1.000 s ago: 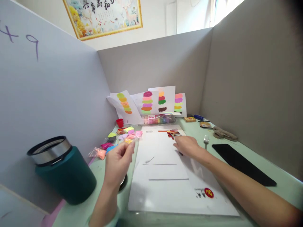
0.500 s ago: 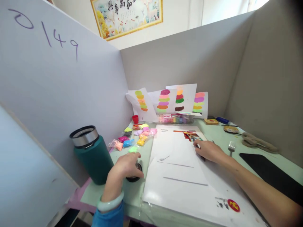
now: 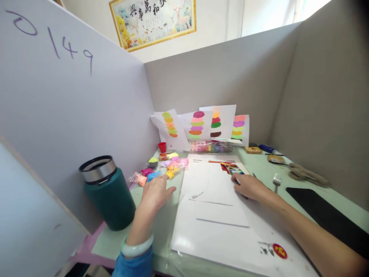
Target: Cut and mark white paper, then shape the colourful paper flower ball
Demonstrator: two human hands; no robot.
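My left hand (image 3: 154,192) is over the tabletop left of the white board, just short of the small bags of coloured clay (image 3: 173,171). Its thumb and forefinger are spread apart; the other fingertips are hidden. A teal wide-mouthed bottle (image 3: 109,196) stands uncapped left of this hand. The dark round lid is out of sight, and I cannot tell whether my hand covers it. My right hand (image 3: 249,186) rests on the white board (image 3: 213,240), closed around a slim dark pen (image 3: 236,181), mostly hidden. Beside its fingertips lies a colourful printed picture (image 3: 230,168).
A fork (image 3: 276,181), a black mat (image 3: 323,207) and brown gloves (image 3: 307,175) lie to the right. Behind stand colour-swatch sheets (image 3: 197,125) and a pack of coloured pieces (image 3: 213,147). A red cup (image 3: 162,147) is at back left. Grey partitions (image 3: 219,73) enclose the table.
My left hand has moved forward from the dark round lid towards the clay bags, its fingers extending. The lid no longer shows. My right hand stays almost in place; the view has shifted slightly.
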